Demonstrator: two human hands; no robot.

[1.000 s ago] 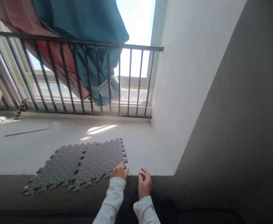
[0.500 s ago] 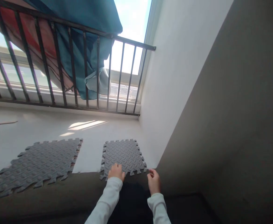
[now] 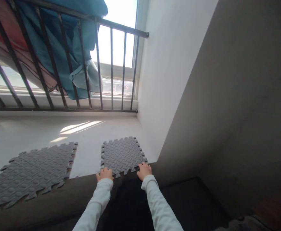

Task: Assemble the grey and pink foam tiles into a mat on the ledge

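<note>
A small grey foam puzzle tile (image 3: 122, 154) lies flat on the pale floor, close to the corner of the white wall. My left hand (image 3: 104, 174) rests on its near left edge with the fingers curled over it. On the near right corner of the same tile sits my right hand (image 3: 144, 170), fingers bent down onto the foam. Both arms wear white sleeves. A larger grey foam tile (image 3: 32, 173) lies apart to the left, a strip of bare floor between the two.
A black metal railing (image 3: 82, 64) runs along the window at the back, with teal and red cloth (image 3: 58, 48) draped over it. The white wall (image 3: 169, 80) closes the right side. A dark shadowed strip (image 3: 46, 202) crosses the near floor.
The tile was pulled off the larger mat and moved right toward the wall. My right hand, which hovered beside it, has come down onto its near right corner. The view has swung right.
</note>
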